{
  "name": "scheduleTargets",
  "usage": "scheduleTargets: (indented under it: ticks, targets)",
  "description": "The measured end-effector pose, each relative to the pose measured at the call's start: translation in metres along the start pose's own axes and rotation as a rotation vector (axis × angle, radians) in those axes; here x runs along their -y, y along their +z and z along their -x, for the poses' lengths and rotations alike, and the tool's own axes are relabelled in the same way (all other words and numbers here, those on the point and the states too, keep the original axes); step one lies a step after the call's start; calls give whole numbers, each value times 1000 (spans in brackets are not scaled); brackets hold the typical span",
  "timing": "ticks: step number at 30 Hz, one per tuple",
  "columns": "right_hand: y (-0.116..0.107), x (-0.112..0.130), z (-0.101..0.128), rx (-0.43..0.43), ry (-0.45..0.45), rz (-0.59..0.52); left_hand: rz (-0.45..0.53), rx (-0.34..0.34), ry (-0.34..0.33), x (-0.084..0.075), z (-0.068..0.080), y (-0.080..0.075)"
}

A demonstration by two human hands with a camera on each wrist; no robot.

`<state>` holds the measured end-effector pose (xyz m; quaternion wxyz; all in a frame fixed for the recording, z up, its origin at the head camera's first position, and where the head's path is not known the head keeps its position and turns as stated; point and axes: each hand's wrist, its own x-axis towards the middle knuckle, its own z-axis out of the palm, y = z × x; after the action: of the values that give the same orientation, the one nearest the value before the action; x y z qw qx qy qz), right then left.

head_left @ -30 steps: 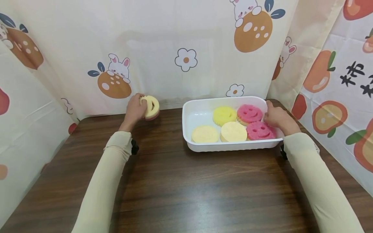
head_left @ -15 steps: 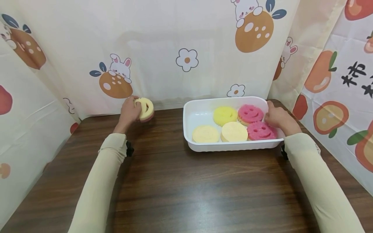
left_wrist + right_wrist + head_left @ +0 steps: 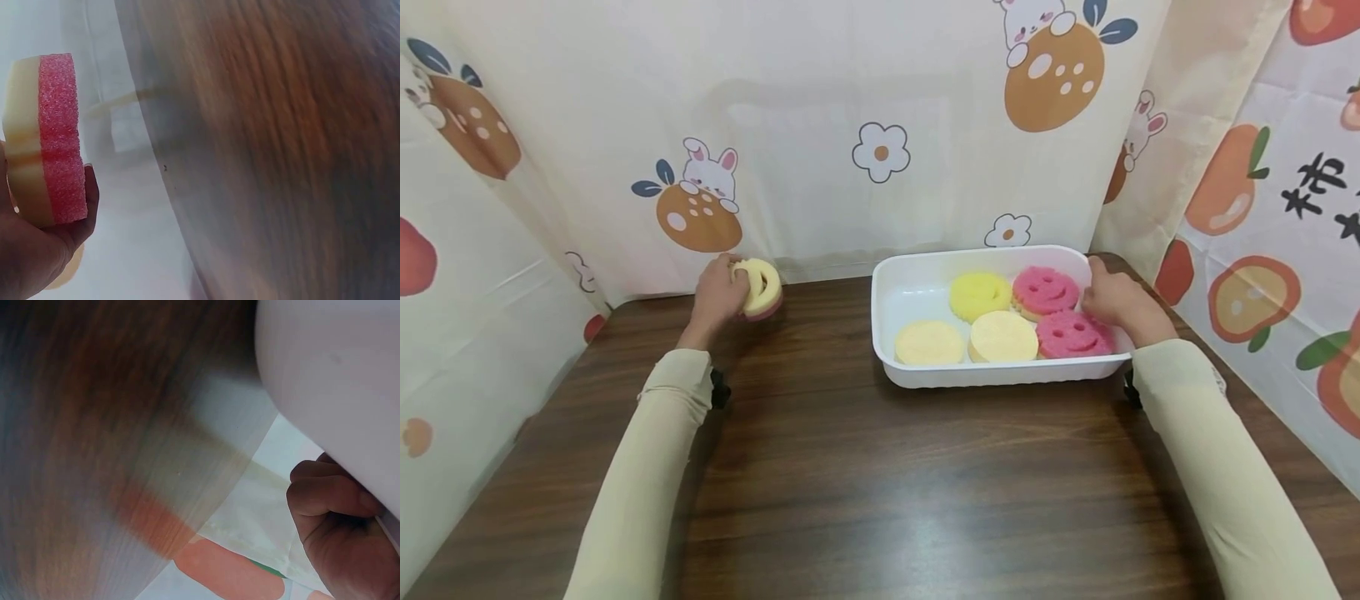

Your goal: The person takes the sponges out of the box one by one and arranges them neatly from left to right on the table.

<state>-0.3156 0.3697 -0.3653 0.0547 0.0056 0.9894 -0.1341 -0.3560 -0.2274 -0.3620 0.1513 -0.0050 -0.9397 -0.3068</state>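
My left hand [image 3: 718,293] grips a round two-layer sponge [image 3: 760,288], cream on one face and pink on the other, just above the far left of the dark wooden table [image 3: 865,475]. The left wrist view shows that sponge [image 3: 47,137] edge-on in my left hand [image 3: 37,250]. My right hand [image 3: 1116,302] holds the right rim of a white tray [image 3: 1000,375]; in the right wrist view its curled fingers [image 3: 328,497] grip the tray wall [image 3: 331,381]. Inside the tray lie a yellow smiley sponge [image 3: 978,295], two pink smiley sponges [image 3: 1045,289] [image 3: 1072,335] and two cream sponges [image 3: 928,342] [image 3: 1002,336].
A printed curtain [image 3: 865,150] with rabbits, oranges and flowers closes off the back and both sides of the table. Both arms wear pale beige sleeves [image 3: 640,483].
My left hand has carried the sponge leftward and slightly lower, further from the tray. The right hand has stayed on the tray rim.
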Motion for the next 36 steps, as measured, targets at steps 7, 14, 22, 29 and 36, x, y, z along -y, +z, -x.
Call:
scheduleTargets:
  ticks: [7, 14, 22, 29, 36]
  targets:
    - [0, -1, 0, 1, -10, -2, -5, 12, -27, 11, 4, -4]
    - [0, -1, -1, 7, -2, -3, -16, 5, -54, 25, 11, -11]
    - [0, -2, -1, 12, 4, -13, -23, 1, -86, 38, 15, -19]
    - [1, -3, 0, 1, 4, -18, -28, -14, -86, 45, 17, -23]
    - [1, -2, -1, -1, 8, -12, -45, -12, -119, 55, 20, -25]
